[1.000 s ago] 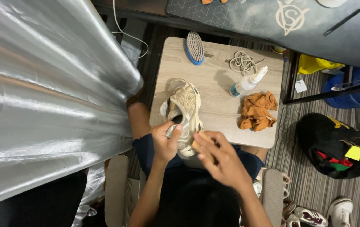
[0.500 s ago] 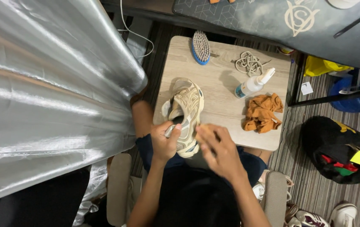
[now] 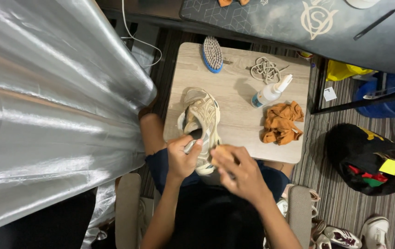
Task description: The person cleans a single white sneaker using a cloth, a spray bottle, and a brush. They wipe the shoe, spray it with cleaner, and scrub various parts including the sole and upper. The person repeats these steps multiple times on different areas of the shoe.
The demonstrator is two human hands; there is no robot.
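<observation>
Below, left hand grip pinching beige sneaker, right hand grip pressed on heel.

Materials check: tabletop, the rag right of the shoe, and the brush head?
Small table: looks like pale wood-grain laminate, matte, with streaked grain; solid wood can't be ruled out.
Orange cloth: soft woven or knit fabric, crumpled into folds, no sheen.
Brush: blue body, likely plastic, with dense pale bristles; synthetic or natural fibre is not clear.
</observation>
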